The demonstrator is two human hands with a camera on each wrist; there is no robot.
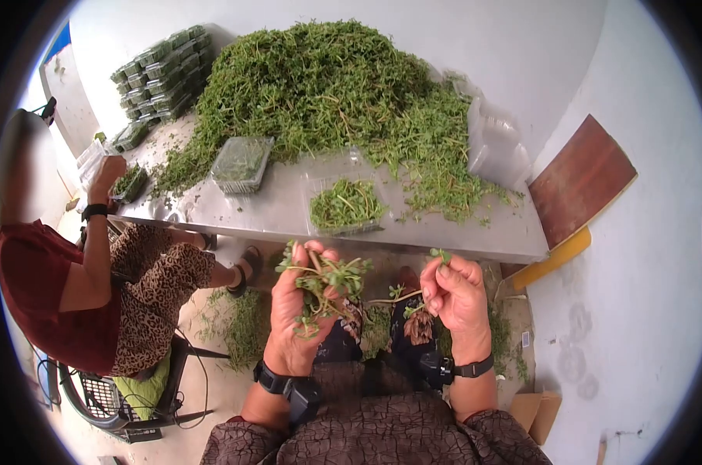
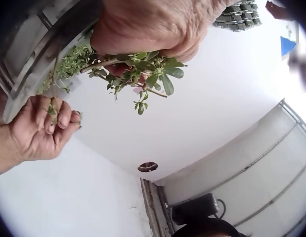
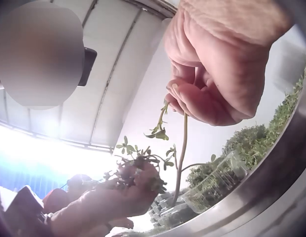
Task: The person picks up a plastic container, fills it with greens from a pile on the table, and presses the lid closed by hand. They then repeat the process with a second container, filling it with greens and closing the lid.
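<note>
My left hand [image 1: 289,318] holds a loose bunch of leafy purslane [image 1: 331,280] in front of the table edge, stems and leaves sticking out past the fingers. To its right, my right hand [image 1: 461,301] pinches a purslane sprig between thumb and fingers. The sprig's long bare stem [image 3: 182,158] hangs down from the fingertips in the right wrist view. Just beyond both hands, a clear plastic clamshell box [image 1: 310,186] stands with its lid up, partly filled with purslane. A lidded, filled clamshell [image 1: 242,164] sits left of it.
A big purslane heap [image 1: 320,93] covers the back of the steel table [image 1: 463,242]. Filled boxes are stacked [image 1: 165,77] at back left; nested clear boxes [image 1: 496,147] stand right. A seated person [image 1: 56,294] handles another box at left. A reddish board [image 1: 587,182] leans right.
</note>
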